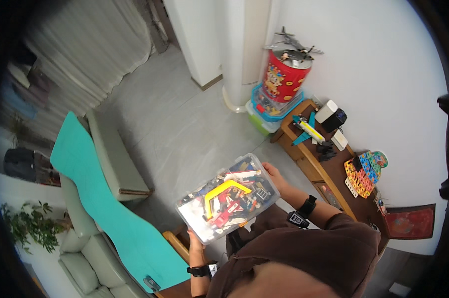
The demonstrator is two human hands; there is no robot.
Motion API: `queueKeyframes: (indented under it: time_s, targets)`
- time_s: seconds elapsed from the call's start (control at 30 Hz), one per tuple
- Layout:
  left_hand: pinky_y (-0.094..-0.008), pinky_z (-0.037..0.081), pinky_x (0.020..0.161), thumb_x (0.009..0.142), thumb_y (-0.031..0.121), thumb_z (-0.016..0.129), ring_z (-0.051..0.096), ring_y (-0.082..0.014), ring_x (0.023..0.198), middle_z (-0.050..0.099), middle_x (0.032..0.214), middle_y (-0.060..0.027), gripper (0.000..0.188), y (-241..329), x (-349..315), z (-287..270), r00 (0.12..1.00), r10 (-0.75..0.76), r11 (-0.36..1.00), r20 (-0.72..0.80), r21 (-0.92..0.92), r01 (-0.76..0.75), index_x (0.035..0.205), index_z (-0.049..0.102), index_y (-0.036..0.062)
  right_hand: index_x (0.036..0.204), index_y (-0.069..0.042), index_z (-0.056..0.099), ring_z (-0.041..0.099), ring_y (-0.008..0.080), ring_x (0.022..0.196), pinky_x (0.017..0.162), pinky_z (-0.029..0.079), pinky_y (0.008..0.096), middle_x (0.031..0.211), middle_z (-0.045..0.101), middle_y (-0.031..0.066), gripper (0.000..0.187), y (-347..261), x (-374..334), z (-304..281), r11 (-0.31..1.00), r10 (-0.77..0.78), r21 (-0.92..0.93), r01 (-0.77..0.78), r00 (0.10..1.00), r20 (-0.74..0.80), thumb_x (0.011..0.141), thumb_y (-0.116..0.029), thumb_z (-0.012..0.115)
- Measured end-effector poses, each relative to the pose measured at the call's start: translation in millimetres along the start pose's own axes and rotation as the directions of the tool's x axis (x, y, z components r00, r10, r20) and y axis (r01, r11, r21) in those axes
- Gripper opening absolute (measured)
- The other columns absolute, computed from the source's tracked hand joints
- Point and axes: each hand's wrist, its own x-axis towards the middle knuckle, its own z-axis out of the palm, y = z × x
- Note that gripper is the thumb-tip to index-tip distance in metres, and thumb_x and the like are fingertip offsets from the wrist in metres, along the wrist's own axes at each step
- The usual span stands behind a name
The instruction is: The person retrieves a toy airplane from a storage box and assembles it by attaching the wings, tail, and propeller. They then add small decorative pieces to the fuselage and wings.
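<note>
Head view: both hands grip the clear bin [228, 203] of toy parts, left hand [194, 239] under the near end, right hand [273, 175] at the far end. Carried above the floor, it is best kept level.

Left hand [194, 240]: we see only fingertips at the near corner of the clear bin [228, 203]; palm hidden under it. Right hand [274, 175]: fingers tucked behind the far end, grip not readable. Bin contents are a jumble; apart from a yellow curved piece [223, 192] we cannot sort single parts. The bin blocks the floor beneath. Small dark items on the wooden shelf [318, 166] too small to identify. Red picture [410, 221] partly cut by the lens rim; room's left side blurred, darkened
</note>
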Motion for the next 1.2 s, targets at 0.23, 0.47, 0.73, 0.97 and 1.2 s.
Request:
queueKeyframes:
  time_s: [0.23,0.47,0.73,0.97,1.2]
  targets:
    - [-0.0427,0.042,0.095,0.07,0.056,0.065,0.048,-0.028,0.115,0.046,0.127,-0.0125,0.089,-3,138,111,0.979,-0.176,0.984,0.102,0.013,0.175,0.135,0.03,0.0048,0.113,0.0,0.05,0.055,0.0091,0.088,0.076,0.048,0.024,0.103,0.057,0.0044,0.026,-72,16,-99,0.944,-0.148,0.287,0.166,0.986,-0.082,0.093,-0.017,0.05]
    - [-0.0427,0.041,0.096,0.072,0.055,0.063,0.047,-0.028,0.115,0.046,0.127,-0.0124,0.086,-48,284,259,0.894,-0.34,0.939,0.293,0.054,0.34,0.135,0.031,0.005,0.113,-0.002,0.047,0.055,0.0092,0.089,0.08,0.046,0.0239,0.104,0.056,0.0046,0.027,-151,41,-210,0.91,-0.173,0.317,0.268,0.939,-0.296,0.09,-0.014,0.055]
    - [-0.0427,0.041,0.096,0.074,0.055,0.06,0.047,-0.028,0.115,0.046,0.127,-0.0122,0.083,-124,444,458,0.684,-0.516,0.836,0.515,0.13,0.533,0.134,0.032,0.0052,0.097,-0.002,0.054,0.05,0.0114,0.079,0.069,0.041,0.0254,0.088,0.054,0.0066,0.017,-278,53,-421,0.886,-0.46,-0.411,0.212,0.504,-0.731,0.094,-0.011,0.041]
    - [-0.0427,0.04,0.097,0.076,0.055,0.058,0.047,-0.0281,0.115,0.046,0.127,-0.0121,0.08,-200,545,618,0.468,-0.645,0.698,0.604,0.217,0.682,0.134,0.033,0.0053,0.091,-0.004,0.058,0.051,0.0313,0.076,0.067,0.04,0.0362,0.081,0.05,0.0122,0.022,-389,80,-512,0.341,-0.679,-0.94,0.01,0.694,-0.239,0.076,-0.019,0.063]
    - [-0.0427,0.039,0.097,0.078,0.055,0.056,0.047,-0.0281,0.116,0.046,0.128,-0.012,0.077,-254,621,709,0.287,-0.748,0.538,0.599,0.293,0.791,0.134,0.033,0.0055,0.074,-0.004,0.052,0.053,0.0296,0.073,0.064,0.04,0.0381,0.073,0.052,0.01,0.02,-392,138,-610,0.611,-0.461,-0.792,0.016,0.82,-0.339,0.067,-0.014,0.069]
